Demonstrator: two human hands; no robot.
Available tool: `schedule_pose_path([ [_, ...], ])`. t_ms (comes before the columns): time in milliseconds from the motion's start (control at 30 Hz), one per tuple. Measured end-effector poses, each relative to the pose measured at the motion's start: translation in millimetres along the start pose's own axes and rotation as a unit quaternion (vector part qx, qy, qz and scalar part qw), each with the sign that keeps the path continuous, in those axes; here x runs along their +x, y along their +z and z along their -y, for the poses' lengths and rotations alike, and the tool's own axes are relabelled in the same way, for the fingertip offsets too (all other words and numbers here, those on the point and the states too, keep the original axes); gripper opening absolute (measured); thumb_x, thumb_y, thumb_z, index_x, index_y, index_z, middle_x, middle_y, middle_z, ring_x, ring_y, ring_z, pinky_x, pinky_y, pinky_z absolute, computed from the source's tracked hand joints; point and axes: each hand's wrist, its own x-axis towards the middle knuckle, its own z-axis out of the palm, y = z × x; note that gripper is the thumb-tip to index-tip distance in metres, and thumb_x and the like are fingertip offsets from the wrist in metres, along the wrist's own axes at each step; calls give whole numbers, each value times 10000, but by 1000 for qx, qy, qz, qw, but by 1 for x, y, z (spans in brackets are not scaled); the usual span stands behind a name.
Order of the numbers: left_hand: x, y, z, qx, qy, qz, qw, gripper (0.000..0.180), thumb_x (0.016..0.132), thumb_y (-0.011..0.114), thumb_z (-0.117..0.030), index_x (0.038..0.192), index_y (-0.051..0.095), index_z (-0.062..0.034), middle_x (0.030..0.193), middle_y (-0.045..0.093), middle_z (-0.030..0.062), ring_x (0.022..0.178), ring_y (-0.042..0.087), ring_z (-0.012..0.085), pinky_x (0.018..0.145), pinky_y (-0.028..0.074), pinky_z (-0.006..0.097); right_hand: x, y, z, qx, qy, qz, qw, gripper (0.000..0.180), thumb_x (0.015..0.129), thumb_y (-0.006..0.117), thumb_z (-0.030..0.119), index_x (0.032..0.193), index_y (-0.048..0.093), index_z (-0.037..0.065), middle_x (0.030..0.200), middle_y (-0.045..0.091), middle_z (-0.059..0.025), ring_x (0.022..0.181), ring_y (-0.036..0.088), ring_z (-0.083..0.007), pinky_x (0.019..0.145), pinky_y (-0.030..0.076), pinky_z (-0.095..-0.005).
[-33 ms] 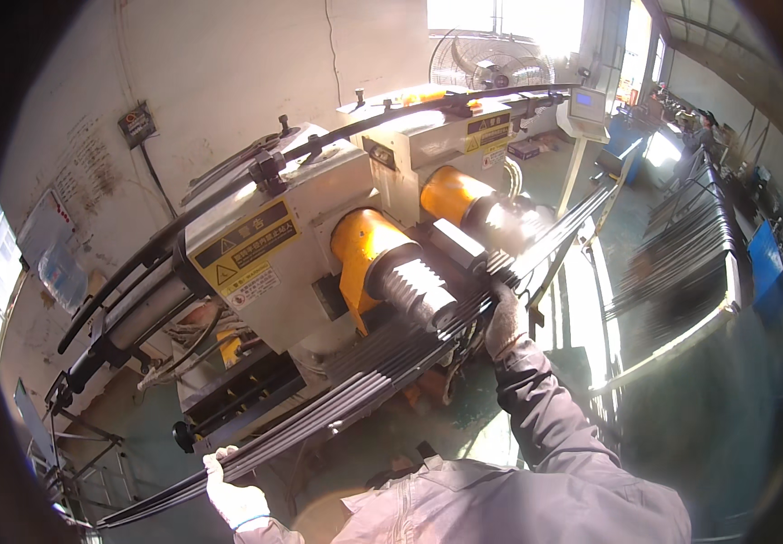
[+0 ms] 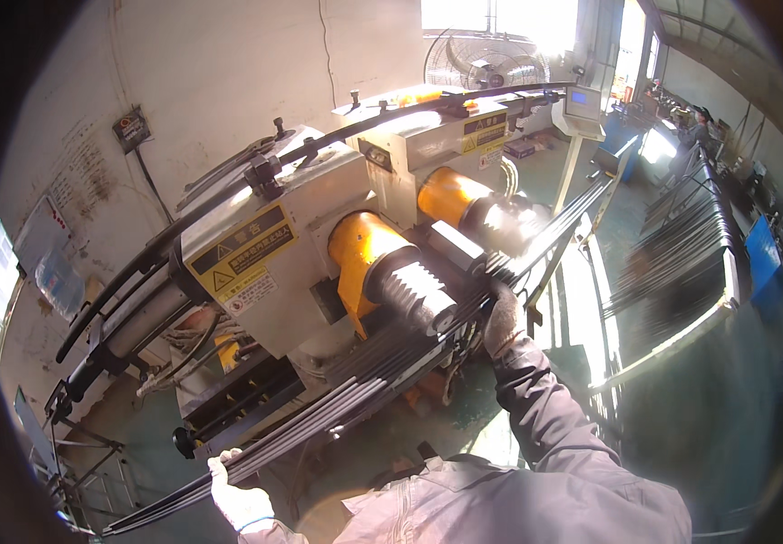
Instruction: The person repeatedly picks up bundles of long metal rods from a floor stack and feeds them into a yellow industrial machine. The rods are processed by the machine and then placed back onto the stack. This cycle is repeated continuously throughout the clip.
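A bundle of long, thin metal rods runs slantwise across my front, from the lower left up toward the right. My left hand, in a white glove, is closed around the bundle near its lower-left end. Farther along, my right hand, in a darker, soiled glove, grips the same rods just beside the machine's front. Its fingertips are partly hidden by the rods and shadow. Close behind the bundle juts a ridged metal cylinder with a yellow collar.
The pale machine housing bears yellow warning labels. A second yellow collar sits farther right. Beyond stand a control box on a post and a large fan. On the right, many rods lie on a rack; a person is far back.
The machine appears slightly further left in view. My left hand and the rods' lower-left ends have shifted slightly right; both hands keep their grip.
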Motion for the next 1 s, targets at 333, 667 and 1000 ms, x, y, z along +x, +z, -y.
schedule_pose_path([
  [333, 49, 10, 51, 20, -86, -54, 995, 366, 1043, 844, -328, 1266, 817, -40, 1272, 828, 102, 1131, 771, 263, 1028, 596, 346, 83, -73, -66, -726, -252, 11, 640, 189, 927, 743, 153, 1091, 733, 61, 926, 756, -147, 897, 762, -356, 789, 593, -440],
  [667, 57, 21, 34, -252, -518, 67, 815, 408, 1051, 802, -448, 854, 631, -134, 861, 659, -15, 734, 624, 108, 656, 517, 275, 108, -97, -124, -170, -75, -98, 978, 362, 1179, 564, 359, 1018, 747, 92, 848, 720, -63, 705, 674, -224, 621, 506, -386],
  [1000, 42, 47, 110, 2, -132, 67, 989, 447, 1124, 706, -414, 1306, 801, -17, 1237, 829, 109, 1132, 771, 306, 1115, 599, 471, 28, -26, -26, -211, 29, -106, 971, 480, 1207, 554, 453, 1119, 770, 34, 883, 733, -25, 754, 696, -195, 706, 538, -337],
])
